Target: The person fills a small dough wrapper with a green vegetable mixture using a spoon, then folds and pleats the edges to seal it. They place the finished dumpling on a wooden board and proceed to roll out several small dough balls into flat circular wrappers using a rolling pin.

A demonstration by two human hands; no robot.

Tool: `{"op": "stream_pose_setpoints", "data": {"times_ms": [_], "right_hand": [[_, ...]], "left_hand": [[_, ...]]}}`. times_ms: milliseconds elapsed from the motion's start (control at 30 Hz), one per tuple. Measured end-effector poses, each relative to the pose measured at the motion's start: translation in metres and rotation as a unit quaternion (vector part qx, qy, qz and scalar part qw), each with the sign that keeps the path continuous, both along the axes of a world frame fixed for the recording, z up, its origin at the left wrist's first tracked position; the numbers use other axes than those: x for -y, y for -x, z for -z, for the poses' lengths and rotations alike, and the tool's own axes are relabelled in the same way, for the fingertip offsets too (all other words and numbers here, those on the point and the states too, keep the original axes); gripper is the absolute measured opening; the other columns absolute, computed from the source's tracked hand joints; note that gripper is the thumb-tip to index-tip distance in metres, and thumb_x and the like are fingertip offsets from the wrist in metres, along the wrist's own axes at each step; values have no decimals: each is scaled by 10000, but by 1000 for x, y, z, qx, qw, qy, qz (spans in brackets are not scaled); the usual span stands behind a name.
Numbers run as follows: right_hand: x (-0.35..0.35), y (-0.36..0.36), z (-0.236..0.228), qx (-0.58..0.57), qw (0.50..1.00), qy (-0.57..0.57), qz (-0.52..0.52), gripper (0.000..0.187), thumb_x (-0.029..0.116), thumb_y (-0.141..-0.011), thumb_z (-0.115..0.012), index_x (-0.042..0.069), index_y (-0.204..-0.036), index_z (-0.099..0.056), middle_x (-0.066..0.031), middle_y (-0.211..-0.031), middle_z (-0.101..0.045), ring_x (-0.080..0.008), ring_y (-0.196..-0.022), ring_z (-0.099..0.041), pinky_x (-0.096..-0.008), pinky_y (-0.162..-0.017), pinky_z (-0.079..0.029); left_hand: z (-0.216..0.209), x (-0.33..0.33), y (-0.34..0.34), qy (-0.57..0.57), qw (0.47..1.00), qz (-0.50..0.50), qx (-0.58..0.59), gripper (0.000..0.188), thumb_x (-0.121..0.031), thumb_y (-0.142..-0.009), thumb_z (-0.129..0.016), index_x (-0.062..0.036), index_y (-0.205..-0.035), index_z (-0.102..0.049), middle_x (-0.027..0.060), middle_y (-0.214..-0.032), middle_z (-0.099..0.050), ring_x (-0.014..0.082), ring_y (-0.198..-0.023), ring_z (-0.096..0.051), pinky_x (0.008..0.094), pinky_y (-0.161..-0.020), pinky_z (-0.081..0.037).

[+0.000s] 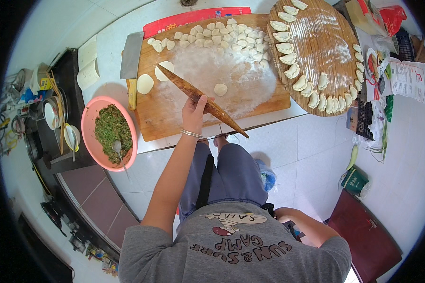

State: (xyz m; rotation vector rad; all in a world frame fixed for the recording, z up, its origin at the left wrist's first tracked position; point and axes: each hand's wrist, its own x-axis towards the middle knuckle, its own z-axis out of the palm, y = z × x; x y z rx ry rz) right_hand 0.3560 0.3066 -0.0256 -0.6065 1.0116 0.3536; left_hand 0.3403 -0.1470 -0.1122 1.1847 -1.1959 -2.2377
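Our left hand (pixel 194 111) is wrapped around the thick middle of a tapered wooden rolling pin (pixel 178 84), aslant above the floured board (pixel 163 125). Our right hand (pixel 284 214) is down by our waist, partly hidden; we cannot tell its grip. Just beyond the left hand, rightward, we see a flat dough round (pixel 221 89); farther left of it, a pink bowl (pixel 86 128) of green filling (pixel 111 123); well right, dumplings (pixel 285 48).

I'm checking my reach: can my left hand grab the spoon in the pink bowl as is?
Probably not: the left hand holds the rolling pin, though the way to the spoon looks clear.
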Motion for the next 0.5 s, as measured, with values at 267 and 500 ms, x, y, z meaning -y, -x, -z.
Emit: {"op": "stream_pose_setpoints", "data": {"times_ms": [267, 500], "right_hand": [[-40, -5, 24, 34, 996, -13, 77, 471, 396, -804, -663, 7, -1069, -672, -181, -965, -694, -291, -889, -627, -426, -766, -479], [-62, -27, 17, 55, 942, -203, 261, 288, 99, -838, -622, -34, -1092, -599, -81, -1013, -638, -176, -899, -593, -320, -772, -513]], "left_hand": [[-1, -2, 2, -2, 1000, -7, 2, 240, -253, -956, -604, -48, -1068, -548, 129, -1003, -684, 212, -972, -668, 320, -776, -561], [1, -2, 0, -3, 1000, 0, 1, 241, -249, -957, -603, -47, -1074, -546, 125, -1024, -673, 225, -991, -670, 338, -777, -565]]}}
